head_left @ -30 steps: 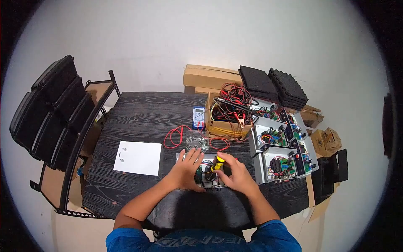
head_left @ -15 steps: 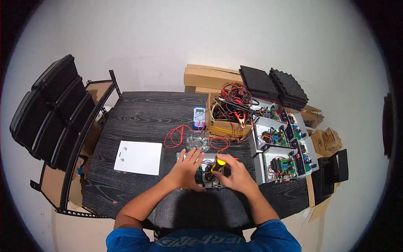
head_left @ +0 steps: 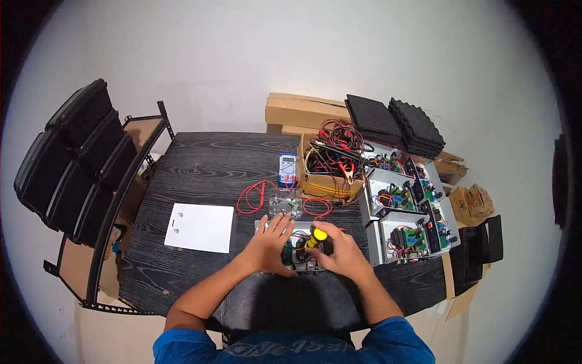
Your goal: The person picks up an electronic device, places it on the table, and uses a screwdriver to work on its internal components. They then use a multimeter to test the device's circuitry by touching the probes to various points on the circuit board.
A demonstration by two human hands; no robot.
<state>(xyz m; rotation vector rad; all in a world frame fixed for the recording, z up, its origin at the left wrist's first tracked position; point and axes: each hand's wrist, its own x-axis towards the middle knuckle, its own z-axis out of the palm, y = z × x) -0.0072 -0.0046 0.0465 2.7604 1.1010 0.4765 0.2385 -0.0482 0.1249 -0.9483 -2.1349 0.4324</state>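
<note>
Close in front of me stands an open white electronics case [head_left: 303, 227], with a green circuit board [head_left: 287, 252] and dark parts inside. My left hand [head_left: 271, 246] rests over its left side, fingers spread. My right hand [head_left: 339, 250] grips a screwdriver [head_left: 319, 234] with a yellow and black handle, held upright over the case. The screwdriver's tip is hidden. Just beyond the case lies a clear plastic tray [head_left: 285, 204] of small parts, too small to name.
A white panel [head_left: 200, 228] lies at left. A blue multimeter [head_left: 287, 168] with red leads stands near a cardboard box [head_left: 327, 187] of cables. Several open white cases [head_left: 377, 242] are at right, a black shelf rack [head_left: 100, 261] at far left.
The screwdriver handle has turned a little in my right hand, so more of its yellow end shows. My left hand stays in place.
</note>
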